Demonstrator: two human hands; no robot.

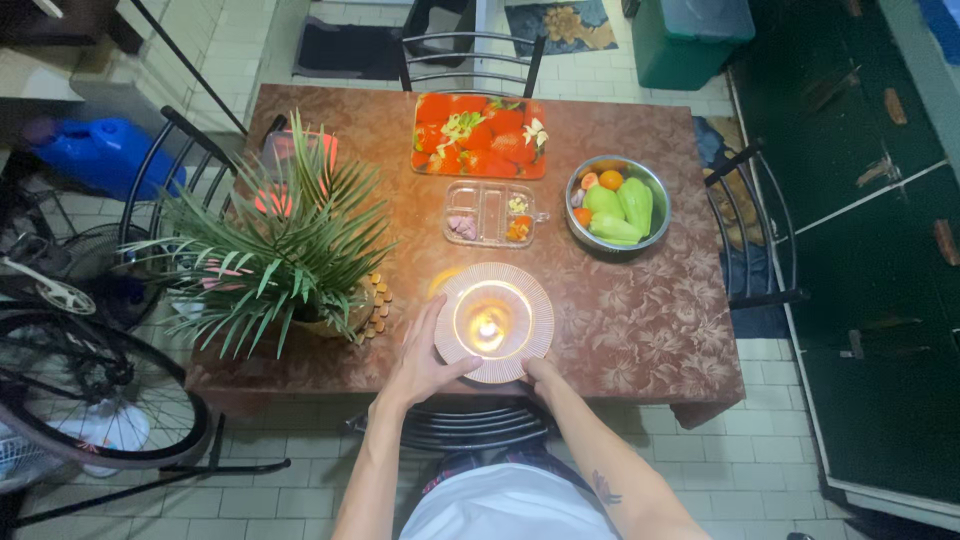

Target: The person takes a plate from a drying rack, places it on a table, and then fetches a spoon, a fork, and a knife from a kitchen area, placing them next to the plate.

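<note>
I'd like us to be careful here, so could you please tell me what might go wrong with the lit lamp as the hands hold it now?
1. The lamp sits near the table's front edge; a pull toward the person might tip it off.
2. Palm fronds spread close to the left hand; a leftward move could snag them.
3. The lamp glows inside, so it may be warm against the left hand and right hand.

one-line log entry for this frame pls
left hand: on rim of ribbed glass plate | right hand: at plate's near edge | plate: flat on table | nearby: potted plant
</note>
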